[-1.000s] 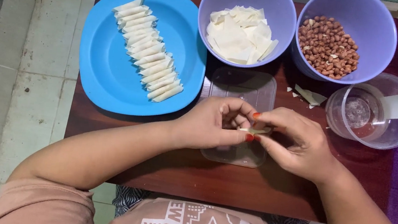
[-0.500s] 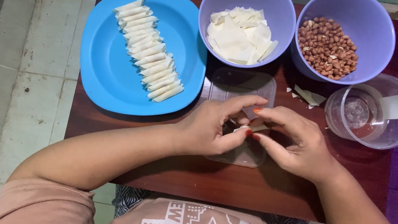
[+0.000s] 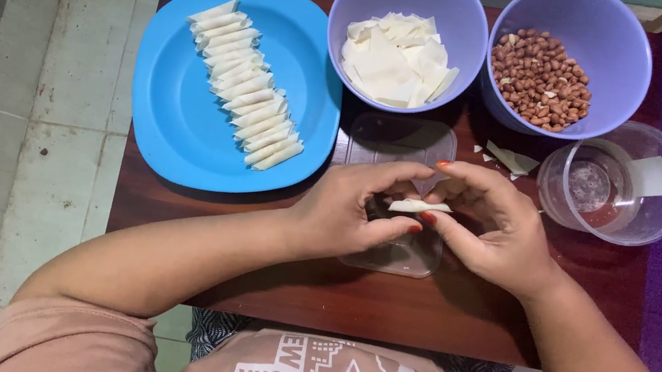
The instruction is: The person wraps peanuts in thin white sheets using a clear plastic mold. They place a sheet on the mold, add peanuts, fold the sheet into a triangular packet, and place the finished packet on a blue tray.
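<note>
Where the tiled floor [image 3: 64, 94] gives way to the low dark wooden table [image 3: 383, 310], a blue plate [image 3: 177, 133] sits at the left end, carrying a slanting row of finished pale rolls [image 3: 244, 108] packed side by side. Next along, a lilac bowl [image 3: 411, 2] holds a loose heap of cut white wrapper sheets [image 3: 397, 59]. Below it the left hand [image 3: 349, 213] curls over a clear plastic lid [image 3: 404, 140] lying flat on the table, its thumb and fingertips pinched on the left end of a small rolled wrapper [image 3: 419, 207]. That roll hangs just above the lid, held level between both hands. The right hand [image 3: 494, 227] meets it from the other side, fingers bent close and nipping the right end. Behind it stands a second lilac bowl [image 3: 610, 35] full of brown peanuts [image 3: 539, 79], with a few wrapper scraps [image 3: 511, 159] on the wood just beside it. Farthest right is a clear round container [image 3: 640, 203] with a smaller clear cup [image 3: 587, 188] inside.
</note>
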